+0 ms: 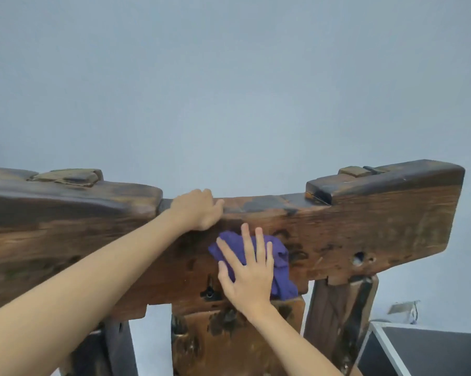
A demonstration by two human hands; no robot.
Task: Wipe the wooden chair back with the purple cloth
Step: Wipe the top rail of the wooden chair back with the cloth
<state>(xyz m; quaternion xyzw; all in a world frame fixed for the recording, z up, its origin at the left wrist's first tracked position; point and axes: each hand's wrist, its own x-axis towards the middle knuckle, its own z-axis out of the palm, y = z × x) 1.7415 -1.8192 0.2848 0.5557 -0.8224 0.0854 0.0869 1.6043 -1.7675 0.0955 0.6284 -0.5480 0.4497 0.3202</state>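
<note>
With the left hand (199, 210) curled over the top edge of the chair back (364, 229) at frame centre, the right hand (246, 270) presses its spread fingers flat on the purple cloth (279, 256) just below, so firm, overlapping strokes along the grain should serve best.

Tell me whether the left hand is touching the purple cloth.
Apart. The head view shows the left hand gripping the top edge of the chair back, with bare wood between it and the purple cloth, which the right hand presses flat.
</note>
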